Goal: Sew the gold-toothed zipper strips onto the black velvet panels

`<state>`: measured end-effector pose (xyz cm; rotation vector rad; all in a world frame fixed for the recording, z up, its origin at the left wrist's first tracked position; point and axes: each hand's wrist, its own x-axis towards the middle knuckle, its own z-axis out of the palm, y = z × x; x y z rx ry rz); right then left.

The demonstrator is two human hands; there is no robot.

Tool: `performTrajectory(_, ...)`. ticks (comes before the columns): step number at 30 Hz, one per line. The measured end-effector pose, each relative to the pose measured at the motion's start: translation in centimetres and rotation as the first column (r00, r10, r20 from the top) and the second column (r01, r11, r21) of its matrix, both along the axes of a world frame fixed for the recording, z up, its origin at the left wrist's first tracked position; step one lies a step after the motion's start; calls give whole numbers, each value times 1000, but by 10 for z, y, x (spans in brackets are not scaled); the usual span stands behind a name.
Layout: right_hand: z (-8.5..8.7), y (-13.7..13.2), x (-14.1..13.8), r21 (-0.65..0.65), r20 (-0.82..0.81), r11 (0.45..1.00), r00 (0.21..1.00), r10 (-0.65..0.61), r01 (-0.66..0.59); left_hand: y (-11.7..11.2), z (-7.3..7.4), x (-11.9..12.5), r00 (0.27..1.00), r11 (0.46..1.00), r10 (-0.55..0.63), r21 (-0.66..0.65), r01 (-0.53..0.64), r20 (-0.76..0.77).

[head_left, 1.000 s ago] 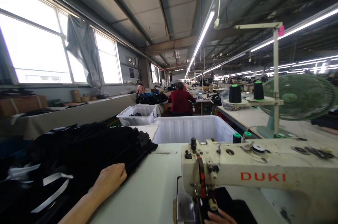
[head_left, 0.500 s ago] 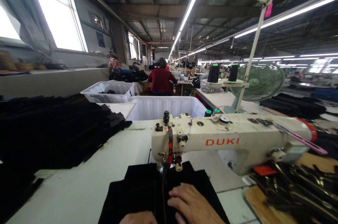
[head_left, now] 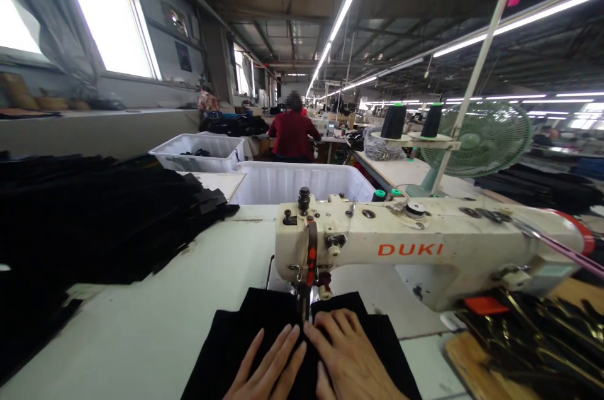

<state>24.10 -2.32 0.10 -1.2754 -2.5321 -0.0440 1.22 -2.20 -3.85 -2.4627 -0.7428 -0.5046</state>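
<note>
My left hand lies flat with fingers stretched out on a black fabric piece spread on the table. My right hand rests flat beside it on the same cloth, fingers extended toward the needle. Both sets of fingertips sit just in front of the presser foot of a cream DUKI sewing machine. The fabric runs under the machine head.
A large stack of black cut pieces fills the table's left side. White plastic bins stand behind the machine. Thread cones and a green fan are at the right. A person in red sits further back. Dark items lie on a wooden board.
My left hand left the black stack and came to the fabric at the machine. Both hands slid forward to the presser foot. The view swung right and down.
</note>
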Motion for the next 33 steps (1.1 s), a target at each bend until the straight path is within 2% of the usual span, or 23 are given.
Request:
performTrajectory(3,2,6,-2,35,-12,998,998,-56,56,11,-2,4,994,1000,-20,6,19,105)
performTrajectory(6,-1,17,-5,90,-49,992,996,-80,84,16,5,3,997,998,24,-62,-19,74)
performTrajectory(9,-3,27,-9,142,-71,989,997,-32,42,16,14,-1,996,989,85,-119,-82,18)
performTrajectory(11,-2,30,-9,176,-94,984,995,25,-8,15,14,-3,997,994,67,-92,-64,38)
performTrajectory(14,0,26,-6,232,-139,972,987,79,-45,14,6,-5,995,1000,22,-4,-21,94)
performTrajectory(17,-3,18,-4,246,-191,967,975,111,-62,13,-1,-7,996,999,36,-2,-36,82)
performTrajectory(19,-8,13,-4,254,-219,966,970,106,-49,13,0,-9,998,999,34,-24,-32,53)
performTrajectory(22,-10,10,-6,278,-209,960,975,77,-16,13,12,-10,1000,996,11,-91,-9,20)
performTrajectory(26,-1,19,-5,194,-170,981,985,34,0,14,38,-6,999,968,46,-246,-50,-24)
performTrajectory(28,3,26,-4,135,-172,991,985,27,-3,15,46,-2,997,953,76,-291,-82,-31)
performTrajectory(30,5,31,-4,105,-165,994,985,38,-21,17,46,0,996,945,90,-314,-95,-30)
performTrajectory(33,0,31,-5,138,-112,989,991,73,-58,19,33,-1,997,954,69,-292,-71,-16)
